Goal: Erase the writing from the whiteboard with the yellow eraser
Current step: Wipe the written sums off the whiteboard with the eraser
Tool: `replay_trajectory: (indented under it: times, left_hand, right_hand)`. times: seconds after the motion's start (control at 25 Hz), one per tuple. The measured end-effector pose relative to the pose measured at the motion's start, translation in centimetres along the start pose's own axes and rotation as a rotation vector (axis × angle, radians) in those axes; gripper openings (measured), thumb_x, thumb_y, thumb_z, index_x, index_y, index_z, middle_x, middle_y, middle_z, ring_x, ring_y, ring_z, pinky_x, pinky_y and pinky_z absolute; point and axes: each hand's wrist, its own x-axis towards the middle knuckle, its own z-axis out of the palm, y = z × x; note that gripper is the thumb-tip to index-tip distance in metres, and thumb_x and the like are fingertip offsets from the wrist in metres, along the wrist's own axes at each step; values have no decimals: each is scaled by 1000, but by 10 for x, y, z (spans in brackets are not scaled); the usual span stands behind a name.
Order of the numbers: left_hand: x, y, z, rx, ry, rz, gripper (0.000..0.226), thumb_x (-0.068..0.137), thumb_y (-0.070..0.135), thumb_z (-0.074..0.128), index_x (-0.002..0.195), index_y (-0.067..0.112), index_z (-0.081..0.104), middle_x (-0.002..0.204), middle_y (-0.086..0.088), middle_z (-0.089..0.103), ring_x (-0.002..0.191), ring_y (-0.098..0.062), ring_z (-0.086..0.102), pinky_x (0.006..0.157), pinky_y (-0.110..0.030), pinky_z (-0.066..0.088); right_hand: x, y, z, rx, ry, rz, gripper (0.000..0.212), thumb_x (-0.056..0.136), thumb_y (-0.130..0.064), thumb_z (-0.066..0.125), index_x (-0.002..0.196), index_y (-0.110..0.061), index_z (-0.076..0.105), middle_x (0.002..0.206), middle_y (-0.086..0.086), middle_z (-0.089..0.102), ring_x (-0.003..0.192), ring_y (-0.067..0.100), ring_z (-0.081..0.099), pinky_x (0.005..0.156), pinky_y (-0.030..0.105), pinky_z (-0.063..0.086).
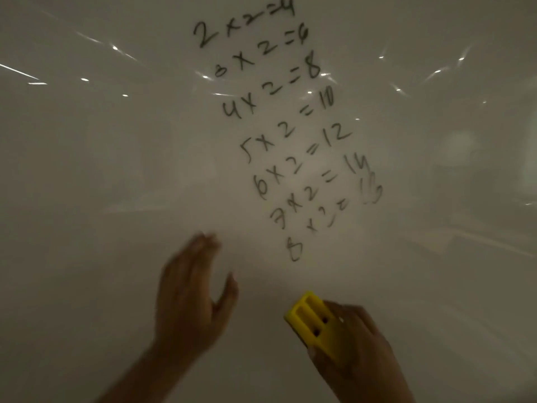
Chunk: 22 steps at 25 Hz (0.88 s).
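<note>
1. While the right hand (353,344) grips the eraser (312,319) with fingers and thumb closed round its lower end, the eraser sits low on the board (101,170), below the writing (279,120) and clear of it.
2. The left hand (190,298) is blurred, its fingers straight and together, thumb spread, holding nothing; whether it touches the board cannot be told.
3. The writing is a slanting column of sums, from "2 x 2 = 4" downward; the lowest rows look smudged.
</note>
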Motion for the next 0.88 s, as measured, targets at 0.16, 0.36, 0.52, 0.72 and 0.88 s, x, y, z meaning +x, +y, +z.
replay_trajectory:
  times: [0.16, 0.36, 0.52, 0.72, 0.88]
  left_hand:
    - [75, -43, 5, 264, 91, 14, 66, 97, 41, 48, 151, 4, 39, 163, -17, 36, 154, -31, 26, 125, -49, 22]
    - [71, -54, 23, 391, 81, 86, 75, 99, 49, 42, 157, 4, 28, 167, -18, 26, 157, -33, 16, 129, -52, 13]
    - [70, -54, 24, 389, 114, 91, 75, 99, 49, 44, 157, 3, 30, 166, -19, 27, 156, -35, 19, 129, -54, 16]
    - [70, -55, 25, 394, 124, 102, 75, 99, 50, 43, 157, 4, 29, 166, -18, 26, 157, -35, 18, 128, -54, 15]
    - [68, -56, 26, 405, 136, 112, 76, 99, 51, 42, 157, 4, 29, 166, -19, 26, 156, -36, 18, 128, -55, 16]
  right_hand:
    - [62, -18, -2, -136, 75, 26, 61, 72, -50, 68, 126, -30, 49, 116, -15, 49, 98, 11, 59, 78, 22, 46]
    - [90, -13, 12, -278, 57, -82, 63, 74, -43, 74, 127, -20, 51, 115, -4, 51, 98, 20, 54, 79, 30, 46]
    - [105, 0, 6, -366, 129, -180, 56, 74, -39, 72, 121, -15, 53, 112, 1, 51, 95, 26, 53, 77, 34, 44]
    - [91, 12, 13, -380, -35, -355, 48, 73, -36, 74, 111, -15, 55, 105, 5, 58, 87, 29, 56, 71, 36, 47]
    - [98, 27, -4, -357, 134, -60, 55, 62, -36, 78, 106, -14, 55, 93, 5, 53, 77, 29, 56, 60, 30, 44]
